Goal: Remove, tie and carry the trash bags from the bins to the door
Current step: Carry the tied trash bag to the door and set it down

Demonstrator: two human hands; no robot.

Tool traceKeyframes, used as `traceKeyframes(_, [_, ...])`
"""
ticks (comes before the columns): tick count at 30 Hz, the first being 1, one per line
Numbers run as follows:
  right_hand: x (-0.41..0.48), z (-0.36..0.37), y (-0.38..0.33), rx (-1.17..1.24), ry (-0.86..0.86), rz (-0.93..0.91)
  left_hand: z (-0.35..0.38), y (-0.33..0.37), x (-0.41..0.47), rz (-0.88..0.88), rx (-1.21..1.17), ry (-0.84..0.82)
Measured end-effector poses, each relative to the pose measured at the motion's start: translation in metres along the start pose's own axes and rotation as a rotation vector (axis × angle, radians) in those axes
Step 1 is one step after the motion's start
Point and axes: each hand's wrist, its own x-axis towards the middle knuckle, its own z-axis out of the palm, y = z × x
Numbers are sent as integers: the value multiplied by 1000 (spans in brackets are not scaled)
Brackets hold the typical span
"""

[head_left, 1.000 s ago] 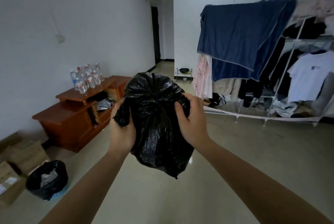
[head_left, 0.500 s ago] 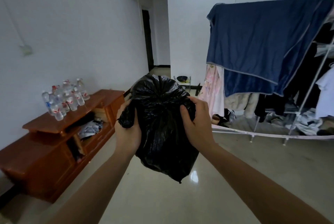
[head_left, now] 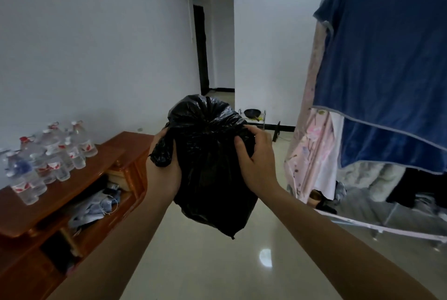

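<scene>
Head view. Against the frame a second ago, the bin and the cardboard boxes at lower left have gone out of view, the cabinet (head_left: pixel 72 193) now fills the lower left corner, and the doorway (head_left: pixel 202 45) and the blanket (head_left: pixel 387 77) stand larger and closer. The grip on the bag (head_left: pixel 212 166) has not changed.

One black bag, two hands, one cabinet, one doorway, one small wire rack (head_left: pixel 252 118) holding one dark bowl. The bottles (head_left: pixel 48 154) on the cabinet top are a cluster of about a dozen; an exact count cannot be made.

The bag is thin, glossy, crinkled plastic, gathered into radiating pleats at its top and tapering to a point at the bottom. It hangs in mid-air in front of the person, over the floor (head_left: pixel 205 263), between cabinet and clothes rail. The left hand (head_left: pixel 164 169) is closed around a bunched flap of plastic at the bag's left side. The right hand (head_left: pixel 256 162) grips the upper right side, thumb pressed into the front, fingers curled behind.

The cabinet is reddish polished wood with open shelves stuffed with crumpled cloth. The bottles are clear plastic with red-and-white labels. The blanket is dark blue, plush, with a pale trim, draped over a rail. The floor is smooth, pale and reflective.
</scene>
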Motion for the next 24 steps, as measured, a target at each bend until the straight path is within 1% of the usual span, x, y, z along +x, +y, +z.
traceKeyframes(1, [20,16,11,-7,-8,0,5,-13,21,-12,-12,4])
traceKeyframes(4, [94,78,57,-18,-39,-19,19,-60,97,-86,-70,102])
traceKeyframes(7, [169,148,105,-31,-36,-50,27,-113,184,-110,-70,93])
traceKeyframes(10, [243,218,138,-48,-42,-34,28,-170,281,-117,-57,101])
traceKeyframes(12, [288,254,155,-48,-51,-23,32,-201,340,-155,-81,110])
traceKeyframes(15, [359,298,185,-47,-39,0,46,-235,426,-192,-127,77])
traceKeyframes(19, [453,356,246,-42,-25,29,83,-298,537,-101,-78,33])
traceKeyframes(24, [566,421,341,-36,0,26,142,-388,666,-54,-68,28])
